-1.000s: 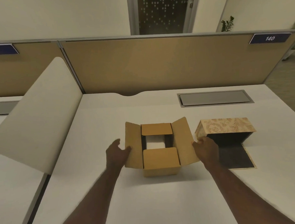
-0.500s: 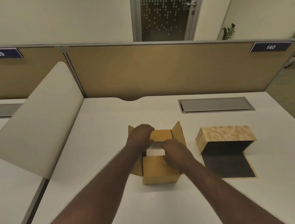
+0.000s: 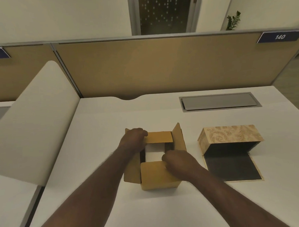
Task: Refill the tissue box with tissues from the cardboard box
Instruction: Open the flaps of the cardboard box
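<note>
Both hands have moved inward from the outer side flaps of the cardboard box [image 3: 158, 174] to its open centre since the earliest picture, and their positions now differ only slightly from half a second ago.

Left hand [image 3: 132, 139]: rests at the far-left corner of the opening, fingers curled over the edge of the far flap [image 3: 159, 136]. It appears to press or hold this flap back; a full grasp cannot be confirmed.

Centre: white tissues [image 3: 154, 151] are visible inside the cardboard box, framed by the four flaps. The near flap [image 3: 153, 169] lies roughly level over the front part of the opening.

Right hand [image 3: 177, 161]: rests at the near-right corner of the opening, fingers bent down at the edge of the tissues. Whether the fingers grip the tissues or only the near flap cannot be determined.

Right of the cardboard box: the tissue box [image 3: 230, 139] stands apart on the tabletop [image 3: 98, 210], its dark lined panel folded open and flat, interior dark and apparently empty.

Assessment: the change indicates transition from flap opening to tissue extraction. No tissues have been transferred; the refill itself is not yet begun.
</note>
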Motion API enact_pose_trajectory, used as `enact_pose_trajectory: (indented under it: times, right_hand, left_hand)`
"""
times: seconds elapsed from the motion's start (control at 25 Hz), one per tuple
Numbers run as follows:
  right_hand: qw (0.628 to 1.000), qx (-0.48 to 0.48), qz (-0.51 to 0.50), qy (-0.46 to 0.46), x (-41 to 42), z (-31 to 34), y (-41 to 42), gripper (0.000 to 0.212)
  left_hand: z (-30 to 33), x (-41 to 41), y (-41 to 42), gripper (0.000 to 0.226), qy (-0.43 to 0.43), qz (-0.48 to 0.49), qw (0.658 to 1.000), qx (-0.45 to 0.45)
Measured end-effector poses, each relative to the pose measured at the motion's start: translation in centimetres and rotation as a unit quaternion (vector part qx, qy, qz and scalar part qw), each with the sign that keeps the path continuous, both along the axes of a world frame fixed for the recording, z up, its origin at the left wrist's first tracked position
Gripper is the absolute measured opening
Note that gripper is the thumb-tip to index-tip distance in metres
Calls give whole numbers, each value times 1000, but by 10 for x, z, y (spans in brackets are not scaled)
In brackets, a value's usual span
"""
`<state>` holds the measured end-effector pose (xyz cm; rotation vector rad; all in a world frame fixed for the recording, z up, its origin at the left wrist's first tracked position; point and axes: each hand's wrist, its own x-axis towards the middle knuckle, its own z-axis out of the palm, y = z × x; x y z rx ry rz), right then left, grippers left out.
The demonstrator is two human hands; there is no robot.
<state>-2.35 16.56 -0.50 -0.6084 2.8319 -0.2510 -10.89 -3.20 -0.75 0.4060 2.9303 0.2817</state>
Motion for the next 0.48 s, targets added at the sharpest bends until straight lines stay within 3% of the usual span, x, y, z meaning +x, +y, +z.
enact_pose_trajectory:
  times: [0.32,0.48]
  right_hand:
    - [990,-98,49,-89,20,29,14,24]
    - [984,-116,81,-107,33,27,21,25]
  left_hand:
    - [16,-34,2,26,70,-34,996,36]
    - [13,-58,10,27,99,16,993,66]
